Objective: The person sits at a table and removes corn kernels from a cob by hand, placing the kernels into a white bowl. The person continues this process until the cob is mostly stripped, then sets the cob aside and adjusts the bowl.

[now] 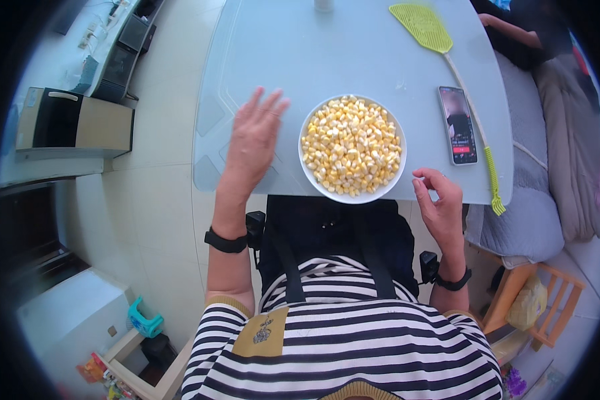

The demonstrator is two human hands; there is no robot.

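Note:
A white bowl (304, 175) heaped with loose yellow and white corn kernels (352, 145) stands at the near edge of a pale blue table (300, 60). To the left of the bowl, my left hand (256, 135) is held palm down over the tabletop, fingers apart and holding nothing. My right hand (439, 200) is by the table's near edge, just right of the bowl, with its thumb and curled forefinger apart and nothing between them. A smartphone (458, 125) with a lit screen lies beyond my right hand.
A green fly swatter (423, 27) lies along the table's right side, its forked handle end past the near edge. A whitish container (323, 5) stands at the far edge. Another person's arm (512, 31) shows at the upper right, above a grey padded seat (517, 200).

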